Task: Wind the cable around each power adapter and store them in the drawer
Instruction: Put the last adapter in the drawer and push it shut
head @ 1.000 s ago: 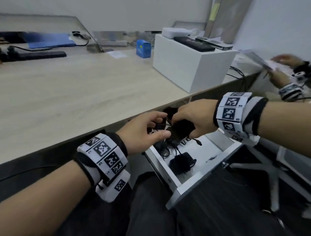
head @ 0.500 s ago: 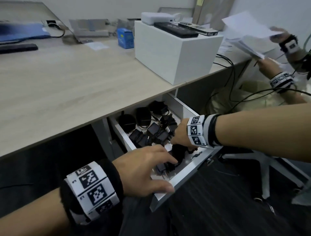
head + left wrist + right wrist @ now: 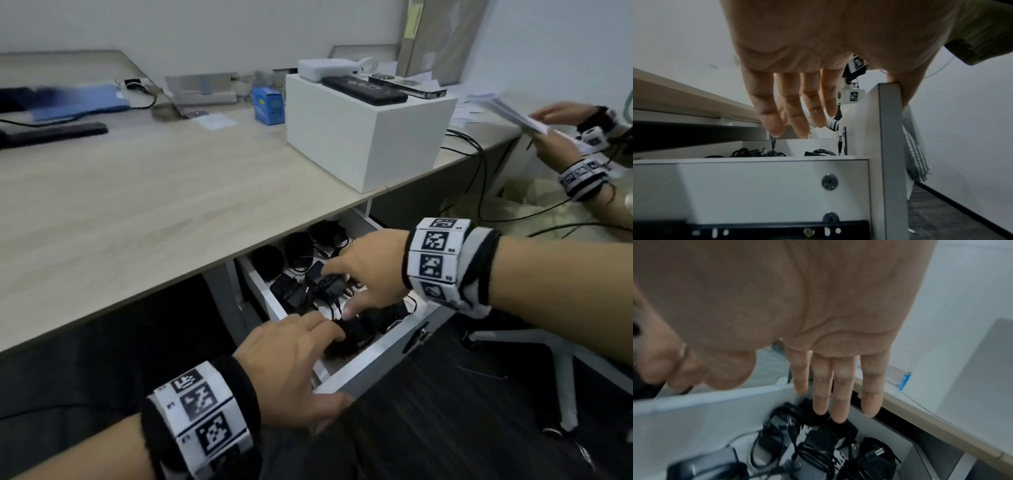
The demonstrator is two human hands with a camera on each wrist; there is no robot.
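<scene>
Drawer [image 3: 373, 359] open toward person; hands [image 3: 368, 270] flat above adapters [image 3: 322, 284].

Black-and-white marker wristbands [image 3: 202, 414], bare forearms

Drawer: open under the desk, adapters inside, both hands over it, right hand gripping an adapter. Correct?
Not quite. The right hand grips nothing: the right wrist view shows its fingers straight above the adapters. The drawer is open, with both hands over it.

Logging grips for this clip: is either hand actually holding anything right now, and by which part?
Nothing is held. The left hand rests on the drawer front's corner; the right hand hangs open over the adapters.
</scene>
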